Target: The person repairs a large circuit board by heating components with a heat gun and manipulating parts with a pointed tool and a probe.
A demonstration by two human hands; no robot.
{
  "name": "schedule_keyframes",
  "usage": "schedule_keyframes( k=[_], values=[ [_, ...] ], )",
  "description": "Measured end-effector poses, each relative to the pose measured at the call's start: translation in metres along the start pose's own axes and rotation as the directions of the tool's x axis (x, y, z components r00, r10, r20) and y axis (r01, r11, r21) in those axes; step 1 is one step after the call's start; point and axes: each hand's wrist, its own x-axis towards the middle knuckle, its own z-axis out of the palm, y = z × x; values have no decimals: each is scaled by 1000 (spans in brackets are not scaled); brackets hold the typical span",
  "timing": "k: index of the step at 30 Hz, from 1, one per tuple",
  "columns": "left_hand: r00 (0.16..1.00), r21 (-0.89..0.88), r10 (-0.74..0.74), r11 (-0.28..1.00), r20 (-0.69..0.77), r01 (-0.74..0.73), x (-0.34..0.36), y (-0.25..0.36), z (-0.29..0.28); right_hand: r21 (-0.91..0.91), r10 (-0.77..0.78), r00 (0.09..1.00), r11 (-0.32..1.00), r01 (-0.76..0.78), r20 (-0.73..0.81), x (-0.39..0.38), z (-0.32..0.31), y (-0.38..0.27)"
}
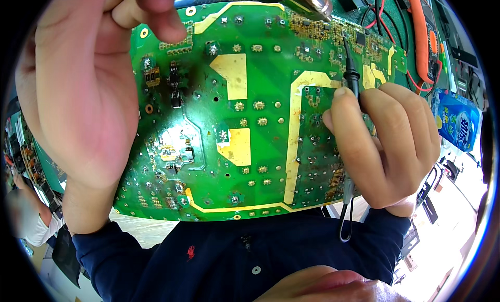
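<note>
A large green circuit board (268, 145) with bare gold-coloured strips and many solder joints lies in front of me, its middle left darkened by scorch marks. My right hand (390, 140) is closed around a black test probe (351, 75), whose thin tip points at the small parts near the board's far right edge; contact cannot be told. From its lower end a wire (344, 226) loops down. Close to the camera, my left hand (91, 104) is raised over the board's left side. Its fingers curl in at the upper edge, partly cut off; what they hold is hidden.
A dark tool with a metal nozzle (312, 4) reaches in over the board's far edge. On the far right lie an orange multimeter (421, 36), red and black leads (383, 10) and a blue packet (459, 119). A person in white (34, 216) is at far left.
</note>
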Motion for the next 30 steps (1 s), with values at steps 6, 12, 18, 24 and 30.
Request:
schedule_keyframes(
  k=[6,12,18,24,30],
  values=[
    [999,-46,25,999,44,-23,6,-2,3,4,8,999,1000,-8,39,-1,-10,-1],
    [1000,-20,-6,1000,6,6,-1,-4,-2,31,-2,1000,1000,2,-1,-2,-1,-1],
    [999,-113,-2,994,-37,-2,2,-3,1,24,-2,1000,1000,2,4,-2,-7,1],
    [1000,-50,23,998,-18,-24,-4,-6,-4,56,-7,1000,998,8,-14,-3,-2,0],
    [998,-7,55,998,19,-55,-4,-5,-7,53,0,999,999,2,-39,-3,-2,1]
  ],
)
